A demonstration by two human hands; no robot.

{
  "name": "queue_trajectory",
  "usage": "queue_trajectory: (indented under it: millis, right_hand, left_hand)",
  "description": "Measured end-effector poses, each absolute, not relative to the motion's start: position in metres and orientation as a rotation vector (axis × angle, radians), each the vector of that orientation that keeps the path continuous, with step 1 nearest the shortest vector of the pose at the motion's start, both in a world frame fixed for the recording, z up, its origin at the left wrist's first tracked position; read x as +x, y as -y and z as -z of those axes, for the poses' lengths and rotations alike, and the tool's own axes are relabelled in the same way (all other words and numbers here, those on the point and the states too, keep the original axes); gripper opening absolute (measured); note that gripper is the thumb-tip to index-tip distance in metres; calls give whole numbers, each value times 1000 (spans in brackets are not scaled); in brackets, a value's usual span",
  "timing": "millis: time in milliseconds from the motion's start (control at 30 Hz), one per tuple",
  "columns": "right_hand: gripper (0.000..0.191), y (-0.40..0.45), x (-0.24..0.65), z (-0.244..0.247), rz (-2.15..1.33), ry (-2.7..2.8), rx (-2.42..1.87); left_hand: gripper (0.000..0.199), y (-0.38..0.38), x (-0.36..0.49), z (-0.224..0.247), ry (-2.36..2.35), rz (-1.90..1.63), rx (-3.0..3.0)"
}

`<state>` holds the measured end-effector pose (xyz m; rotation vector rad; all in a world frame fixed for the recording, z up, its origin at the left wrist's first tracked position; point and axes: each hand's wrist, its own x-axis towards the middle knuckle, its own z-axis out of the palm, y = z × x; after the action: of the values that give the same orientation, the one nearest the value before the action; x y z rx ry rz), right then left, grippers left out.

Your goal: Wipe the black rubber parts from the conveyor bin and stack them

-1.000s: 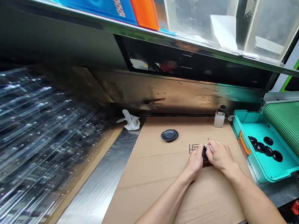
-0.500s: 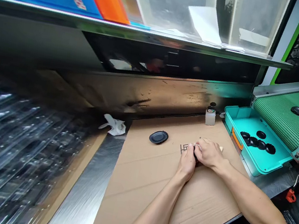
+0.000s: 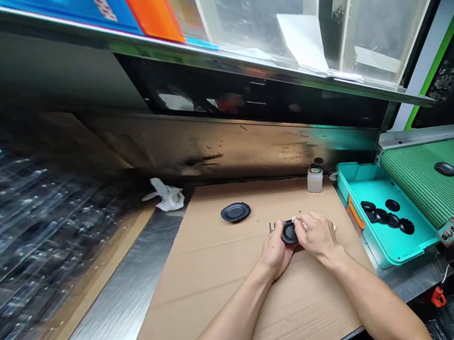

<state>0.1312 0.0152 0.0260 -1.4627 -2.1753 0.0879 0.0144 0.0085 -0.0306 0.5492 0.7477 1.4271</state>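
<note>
My left hand point(image 3: 276, 251) is closed around a black round plastic piece point(image 3: 290, 232), its dark face turned up toward me. Against the upper right edge of that piece, my right hand point(image 3: 316, 233) has its fingers pressed together. A small bit of white shows at the right fingertips, too small to name. Both hands are just above a cardboard sheet point(image 3: 207, 284). A second black round piece point(image 3: 236, 212) lies flat on the cardboard, left of my hands.
A turquoise tray point(image 3: 402, 257) with several black pieces stands at right, beneath the end of a green conveyor belt point(image 3: 419, 189) carrying more. A small white bottle point(image 3: 314, 181) stands behind my hands. Crumpled white cloth point(image 3: 167, 196) lies at left. A metal shelf point(image 3: 228, 63) crosses above.
The black piece between my hands has tilted, so its face now shows where fingers covered it before. The view has shifted slightly; the piece on the cardboard stays put.
</note>
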Motion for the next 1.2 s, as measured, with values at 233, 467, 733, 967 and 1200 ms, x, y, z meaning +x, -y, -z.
queue_trajectory:
  millis: [233,467,733,967,1200]
  right_hand:
    - [25,-6,113,-14,-120,2121,-1386]
    - [23,-6,127,-23,-140,2470,-1307]
    - [24,-5,115,-19,-82,2489,-1261]
    - [28,-16,138,-26,-38,2155,-1452]
    - [24,-16,131,-24,-49,2265,-1253]
  left_hand:
    - [39,-8,6,21,-595,-1356,440]
    - [41,-8,-3,13,-644,-1354,332]
    - [42,-8,-4,12,-635,-1353,317]
    - [41,-8,1,11,-669,-1387,332]
    - [33,-6,9,26,-700,-1437,547]
